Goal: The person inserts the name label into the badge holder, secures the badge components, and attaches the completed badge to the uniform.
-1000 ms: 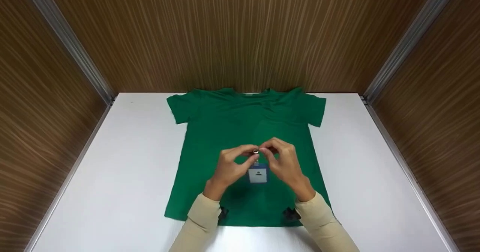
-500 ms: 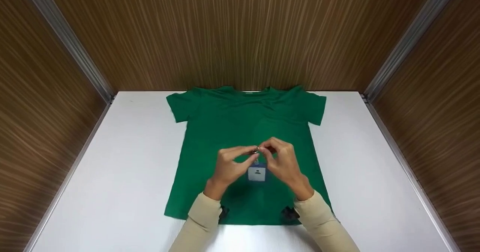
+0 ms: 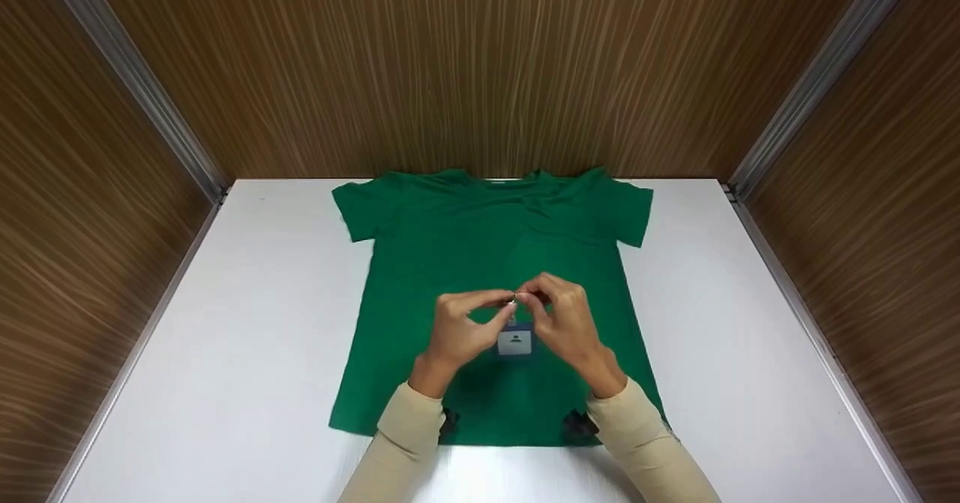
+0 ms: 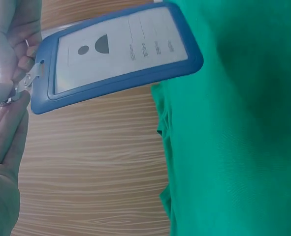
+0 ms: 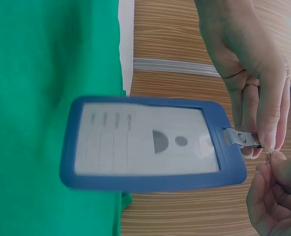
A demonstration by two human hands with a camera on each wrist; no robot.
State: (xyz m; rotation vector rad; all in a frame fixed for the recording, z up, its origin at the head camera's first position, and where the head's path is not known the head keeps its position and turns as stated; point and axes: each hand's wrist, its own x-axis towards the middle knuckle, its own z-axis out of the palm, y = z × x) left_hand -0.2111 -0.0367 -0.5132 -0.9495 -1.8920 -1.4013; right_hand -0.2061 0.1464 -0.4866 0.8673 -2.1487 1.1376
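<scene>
A blue-framed badge holder (image 3: 514,342) with a white printed card hangs below both hands, above a green T-shirt (image 3: 480,248). From its slot a clear strap (image 5: 237,137) with a snap leads to a small metal badge clip (image 5: 256,140). My left hand (image 3: 461,330) pinches this clip between thumb and fingers. Opposite it, the thumb and forefinger of my right hand (image 3: 562,323) pinch a tiny metal part at the clip's end. In the left wrist view the fingertips of both hands meet at the clip and largely cover it. The badge holder (image 4: 118,54) hangs free of the shirt.
The T-shirt lies spread flat on a white table (image 3: 262,323), its neckline at the far edge. Wood-grain panels (image 3: 480,68) stand at the back and both sides, with metal rails (image 3: 817,68) at the corners. A dark object (image 3: 580,424) shows at each cuff.
Both hands stay at nearly the same place, with fingertips shifting slightly at the clip. The badge holder swings a little and appears slightly higher. The whole head view has moved up a bit.
</scene>
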